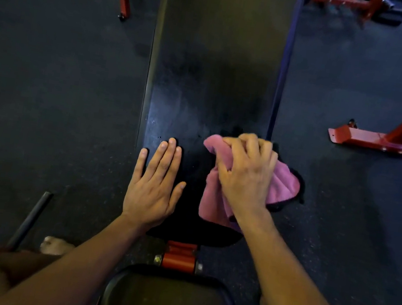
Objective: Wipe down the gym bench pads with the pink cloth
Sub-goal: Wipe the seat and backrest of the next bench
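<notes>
Head view, looking down along the long black back pad [214, 70] of the bench. The right hand [245, 170] has its fingers curled over the pink cloth [283, 185], bunching it and pressing it on the pad near the right edge, at the near end. Part of the cloth hangs past this right edge, and another fold lies toward the near end under the wrist. The left hand [156, 184] lies flat on the same pad, near the left edge, with straight fingers held close together and the thumb a little apart; it holds nothing. Below the near end, a red frame bracket [180, 256] joins to the seat pad [169, 301]. On the dark floor [58, 105] right of the bench stands another red frame [384, 140].
</notes>
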`<state>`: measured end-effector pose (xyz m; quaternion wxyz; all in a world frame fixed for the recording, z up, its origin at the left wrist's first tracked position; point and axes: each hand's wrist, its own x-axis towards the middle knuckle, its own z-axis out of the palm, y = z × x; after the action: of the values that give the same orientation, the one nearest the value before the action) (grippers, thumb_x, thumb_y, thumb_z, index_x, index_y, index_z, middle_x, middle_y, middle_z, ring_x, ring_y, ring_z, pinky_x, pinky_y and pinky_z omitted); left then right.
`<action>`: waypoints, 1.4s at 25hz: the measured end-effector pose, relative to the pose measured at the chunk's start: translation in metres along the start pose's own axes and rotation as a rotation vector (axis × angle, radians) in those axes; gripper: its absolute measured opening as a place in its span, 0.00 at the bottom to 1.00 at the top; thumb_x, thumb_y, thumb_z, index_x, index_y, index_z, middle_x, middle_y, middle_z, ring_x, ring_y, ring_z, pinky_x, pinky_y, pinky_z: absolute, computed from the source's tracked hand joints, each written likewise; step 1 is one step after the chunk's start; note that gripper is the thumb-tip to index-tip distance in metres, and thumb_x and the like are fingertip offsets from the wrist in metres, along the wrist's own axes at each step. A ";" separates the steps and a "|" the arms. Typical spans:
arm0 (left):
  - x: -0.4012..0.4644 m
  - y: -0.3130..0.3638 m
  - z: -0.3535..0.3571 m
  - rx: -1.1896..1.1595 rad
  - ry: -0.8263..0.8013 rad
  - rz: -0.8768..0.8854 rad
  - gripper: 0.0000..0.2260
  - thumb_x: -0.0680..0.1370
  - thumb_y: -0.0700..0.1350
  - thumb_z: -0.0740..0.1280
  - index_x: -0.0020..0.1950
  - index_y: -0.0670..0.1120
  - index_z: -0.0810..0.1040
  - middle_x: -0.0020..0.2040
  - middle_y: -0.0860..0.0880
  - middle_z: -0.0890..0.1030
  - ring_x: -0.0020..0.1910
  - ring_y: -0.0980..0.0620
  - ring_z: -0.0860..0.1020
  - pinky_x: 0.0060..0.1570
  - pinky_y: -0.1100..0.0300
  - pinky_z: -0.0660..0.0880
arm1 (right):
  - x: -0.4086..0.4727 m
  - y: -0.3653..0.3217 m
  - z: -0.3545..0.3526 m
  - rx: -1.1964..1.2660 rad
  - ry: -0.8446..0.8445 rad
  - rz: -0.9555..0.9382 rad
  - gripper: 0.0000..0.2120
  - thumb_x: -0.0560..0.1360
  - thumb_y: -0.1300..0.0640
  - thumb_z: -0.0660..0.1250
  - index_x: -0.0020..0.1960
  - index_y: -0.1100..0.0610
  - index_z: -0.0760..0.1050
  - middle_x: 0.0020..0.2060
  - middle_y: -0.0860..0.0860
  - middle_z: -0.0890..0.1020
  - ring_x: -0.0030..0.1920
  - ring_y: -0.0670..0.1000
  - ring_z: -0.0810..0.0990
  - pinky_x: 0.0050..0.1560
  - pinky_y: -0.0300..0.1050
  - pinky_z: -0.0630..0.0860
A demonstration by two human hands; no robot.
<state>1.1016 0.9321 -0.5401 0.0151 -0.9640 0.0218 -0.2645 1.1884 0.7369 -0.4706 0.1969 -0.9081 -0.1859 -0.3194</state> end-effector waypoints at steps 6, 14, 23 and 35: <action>0.000 0.002 0.001 -0.002 0.002 -0.001 0.31 0.86 0.56 0.52 0.84 0.40 0.57 0.85 0.43 0.56 0.84 0.45 0.55 0.81 0.39 0.52 | -0.087 0.001 -0.010 0.088 -0.167 -0.147 0.12 0.75 0.52 0.66 0.54 0.54 0.82 0.51 0.52 0.80 0.52 0.56 0.73 0.49 0.55 0.72; 0.000 0.003 -0.002 -0.018 -0.027 0.007 0.30 0.86 0.57 0.52 0.85 0.41 0.56 0.85 0.43 0.55 0.84 0.46 0.54 0.82 0.40 0.52 | -0.096 0.002 -0.007 0.111 -0.221 -0.150 0.17 0.67 0.58 0.80 0.55 0.54 0.82 0.51 0.51 0.80 0.51 0.54 0.72 0.51 0.48 0.67; -0.083 0.011 0.006 -0.144 -0.108 -0.069 0.33 0.86 0.59 0.51 0.85 0.43 0.47 0.86 0.44 0.47 0.85 0.45 0.48 0.83 0.47 0.44 | 0.088 -0.019 -0.009 0.205 -0.029 -0.523 0.15 0.73 0.53 0.71 0.58 0.57 0.82 0.52 0.59 0.78 0.51 0.60 0.74 0.52 0.53 0.69; -0.130 0.017 -0.031 -0.319 -0.449 0.346 0.35 0.85 0.61 0.57 0.85 0.43 0.52 0.86 0.45 0.51 0.85 0.48 0.48 0.83 0.49 0.49 | 0.069 -0.048 0.021 0.117 -0.324 -1.201 0.07 0.77 0.59 0.68 0.54 0.57 0.81 0.52 0.58 0.82 0.51 0.62 0.80 0.53 0.56 0.74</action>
<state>0.9736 0.9214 -0.5802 -0.0871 -0.9705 0.2225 -0.0320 1.2269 0.8025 -0.4295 0.0016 -0.6698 -0.7086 -0.2217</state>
